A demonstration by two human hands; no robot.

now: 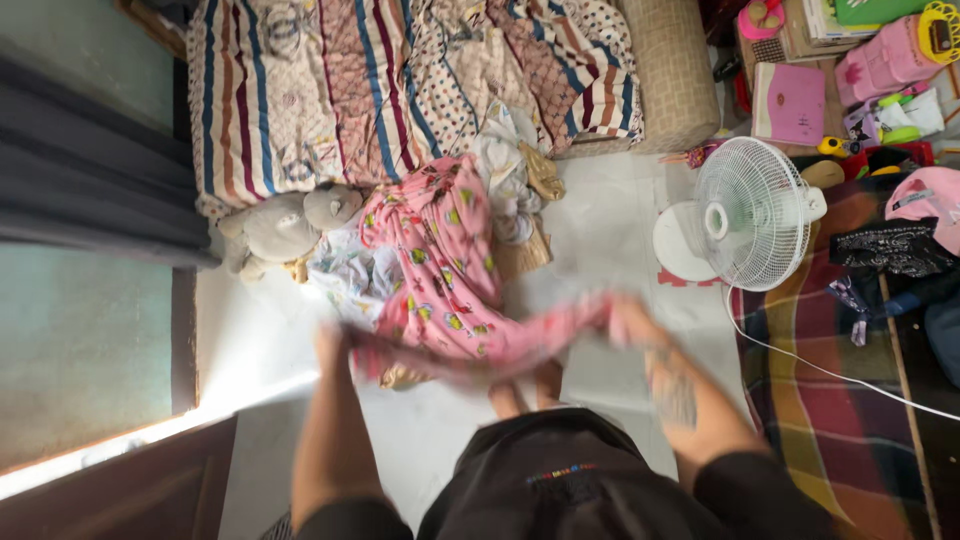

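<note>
A pink patterned garment (440, 270) hangs stretched between both my hands, its upper part draped toward the clothes pile. My left hand (335, 345) grips its left end and my right hand (628, 320) grips its right end; both are blurred. My bare feet (525, 395) show below the cloth on the white floor.
A pile of clothes (510, 180) and a grey stuffed toy (285, 225) lie by a striped quilt (330, 90) on a mattress. A white standing fan (745, 215) with a cord stands at the right, beside a plaid blanket (830, 390) and cluttered toys.
</note>
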